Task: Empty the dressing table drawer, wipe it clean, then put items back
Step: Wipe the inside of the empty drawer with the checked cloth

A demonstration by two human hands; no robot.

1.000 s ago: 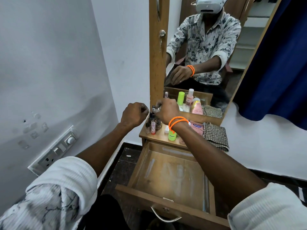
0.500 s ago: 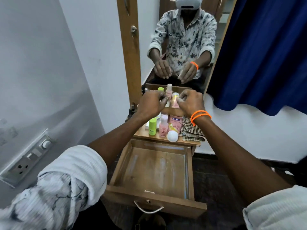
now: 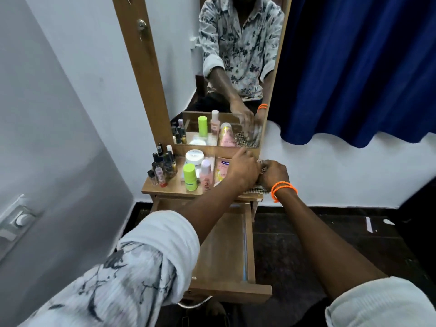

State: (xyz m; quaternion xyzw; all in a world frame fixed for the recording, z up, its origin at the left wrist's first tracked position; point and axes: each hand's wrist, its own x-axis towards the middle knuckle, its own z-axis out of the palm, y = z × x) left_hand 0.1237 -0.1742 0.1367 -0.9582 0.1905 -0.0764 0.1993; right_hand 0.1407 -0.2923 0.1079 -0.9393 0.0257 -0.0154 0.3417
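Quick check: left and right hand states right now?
Left hand: over the checked cloth, fingers hidden; cannot tell.
Right hand: curled at the cloth; grip cannot be told.

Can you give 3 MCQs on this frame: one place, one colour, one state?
1. Where is the checked cloth?
A. in the drawer
B. on the tabletop's right end, under both hands
C. on the floor

2. What colour is the cap of the green bottle?
A. lime green
B. red
C. black

3. What state is the drawer in?
A. shut
B. pulled out, nothing visible inside
C. pulled out, full of bottles

Answers:
1 B: the left hand and right hand sit on it on the tabletop.
2 A: the cap matches the bottle's lime colour.
3 B: the visible drawer floor is bare wood.
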